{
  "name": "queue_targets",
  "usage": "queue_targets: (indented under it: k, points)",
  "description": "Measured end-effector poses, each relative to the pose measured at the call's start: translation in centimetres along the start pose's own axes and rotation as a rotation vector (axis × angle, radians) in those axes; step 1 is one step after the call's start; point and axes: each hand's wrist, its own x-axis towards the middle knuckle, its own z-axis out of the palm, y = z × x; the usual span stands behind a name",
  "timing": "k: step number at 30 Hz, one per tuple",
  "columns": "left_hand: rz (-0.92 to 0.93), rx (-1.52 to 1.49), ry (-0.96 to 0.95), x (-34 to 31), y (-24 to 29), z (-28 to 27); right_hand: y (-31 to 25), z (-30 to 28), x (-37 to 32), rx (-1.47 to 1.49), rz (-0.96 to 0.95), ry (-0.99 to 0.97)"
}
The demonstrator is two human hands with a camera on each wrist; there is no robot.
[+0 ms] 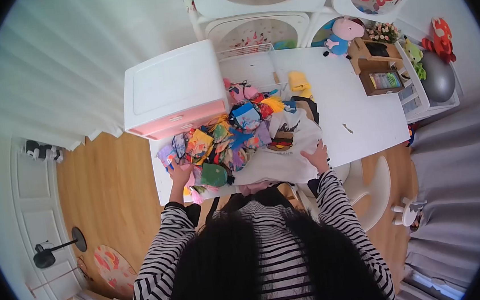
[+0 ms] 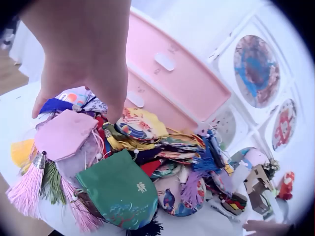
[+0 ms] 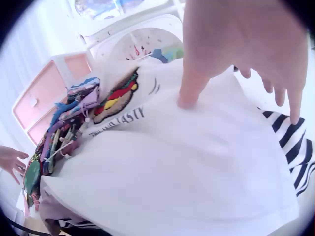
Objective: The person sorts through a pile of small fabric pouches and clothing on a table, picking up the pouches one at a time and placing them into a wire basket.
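Fabric tasselled pouches [image 1: 213, 175] heaped on white bench [image 1: 369, 127] beside closed pink-fronted drawer unit [image 1: 174, 87]; wooden floor [image 1: 100, 185]; left hand [image 1: 180, 174], right hand [image 1: 317, 158]: fingers apart.

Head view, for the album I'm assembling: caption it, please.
Left hand at piled colorful pouches, right hand touching white burger-decorated cloth.

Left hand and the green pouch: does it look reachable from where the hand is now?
Probably yes. The left hand is close by, at the same end of the pile, and the green pouch lies on top with nothing visible covering its face.
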Motion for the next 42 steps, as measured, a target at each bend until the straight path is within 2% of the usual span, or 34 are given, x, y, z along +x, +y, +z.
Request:
queue_targets:
  k: [2,3,5,6,9,11,12,13,14,17,18,19,21,23,25,26,28,29,30,31,32,33,35,37,39,40,41,42]
  points:
    - [-0.223,-0.086,-0.032,-1.1,-1.3,1.4,1.4,-0.3,-1.0,0.057,-0.002,0.000]
    - [-0.191,-0.077,0.019,3.5,0.0,0.2,-2.4,0.8,2.9,0.105,-0.036,0.014]
    - [-0.238,-0.221,-0.058,2.1,-2.0,2.4,-2.2,1.4,2.3,0.115,-0.037,-0.057]
    - [-0.284,-0.080,-0.075,1.5,0.3,3.0,-3.0,0.6,3.1,0.109,-0.043,-0.046]
    - [-0.369,-0.010,-0.054,1.6,2.6,3.8,-5.0,0.6,4.1,0.231,-0.115,-0.098]
    - [-0.401,-0.018,-0.036,0.7,3.7,4.0,-4.6,1.5,4.4,0.346,-0.308,0.022]
    - [-0.425,-0.169,-0.115,0.4,4.4,3.8,-4.7,1.2,4.3,0.346,-0.306,0.013]
    - [-0.446,-0.322,-0.193,0.1,5.2,3.7,-4.9,0.6,4.4,0.333,-0.228,-0.076]
    - [-0.481,-0.319,-0.212,0.0,6.0,3.7,-5.2,0.3,4.5,0.321,-0.151,-0.166]
    - [-0.441,-0.388,-0.272,0.8,4.5,4.9,-4.2,1.5,5.5,0.379,-0.208,-0.179]
    - [-0.437,-0.405,-0.330,0.4,5.6,4.4,-4.2,1.2,5.4,0.380,-0.209,-0.186]
    - [-0.440,-0.406,-0.327,0.0,7.1,3.9,-4.4,0.4,5.1,0.401,-0.180,-0.155]
    - [-0.420,-0.452,-0.442,-0.4,10.0,3.5,-4.4,-0.6,5.4,0.427,-0.151,-0.130]
    - [-0.442,-0.436,-0.467,0.4,11.5,4.9,-3.2,-2.1,7.1,0.370,-0.220,0.000]
    - [-0.328,-0.499,-0.659,0.5,13.0,5.6,-2.4,-4.0,8.0,0.302,-0.183,0.054]
    - [-0.341,-0.484,-0.656,0.2,13.3,5.5,-1.8,-4.0,8.1,0.250,-0.143,0.084]
    - [-0.322,-0.576,-0.851,-0.4,16.2,8.4,1.3,-6.0,10.3,0.284,-0.153,0.110]
    - [-0.341,-0.566,-0.857,-1.1,16.9,9.5,2.5,-7.0,10.5,0.296,-0.169,0.158]
    - [-0.377,-0.623,-0.941,-0.7,17.4,10.2,3.3,-7.5,11.4,0.294,-0.168,0.169]
    - [-0.418,-0.677,-1.027,-0.7,17.9,10.9,4.4,-7.4,12.5,0.212,-0.080,0.263]
    - [-0.381,-0.742,-1.000,-1.4,19.4,11.0,5.3,-7.5,13.3,0.131,0.009,0.356]
    - [-0.374,-0.739,-1.007,-1.4,19.9,11.0,5.6,-7.9,13.5,0.131,0.013,0.364]
    - [-0.305,-0.532,-1.010,-1.8,21.2,11.6,6.8,-9.6,13.4,0.241,-0.171,0.448]
    - [-0.357,-0.422,-1.024,-1.6,22.1,10.3,3.8,-10.9,10.7,0.189,-0.168,0.469]
    - [-0.396,-0.330,-1.035,-1.1,22.8,9.5,0.2,-12.2,8.4,0.127,-0.537,0.662]
    - [-0.392,-0.229,-1.046,-0.7,22.7,9.0,-1.5,-11.9,7.3,0.225,-0.582,0.580]
    - [-0.389,-0.127,-1.053,-0.5,22.6,8.7,-2.5,-11.3,7.0,0.333,-0.540,0.360]
    - [-0.330,0.024,-0.965,-0.2,22.4,8.7,-3.6,-10.5,6.9,0.437,-0.492,0.138]
